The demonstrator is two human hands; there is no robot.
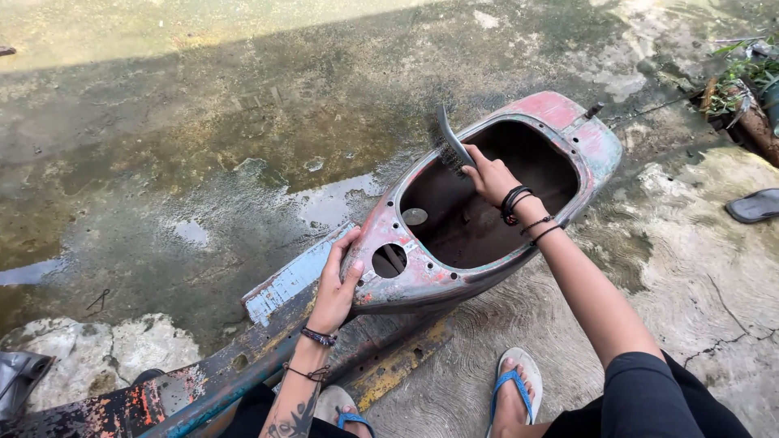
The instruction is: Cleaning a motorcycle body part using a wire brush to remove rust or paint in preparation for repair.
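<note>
Left hand (337,285) clamped on the near rim of worn scooter body shell (487,203) lying on wet concrete floor (203,162), right hand (489,175) gripping wire brush (452,139) at shell's 10 o'clock rim.

A worn scooter body shell (487,235), its red and pale blue paint flaking to bare metal, lies on wet concrete with its large oval opening facing up and a round hole near one end. A dark-handled wire brush (451,142) rests bristles-down against the opening's far rim.
</note>
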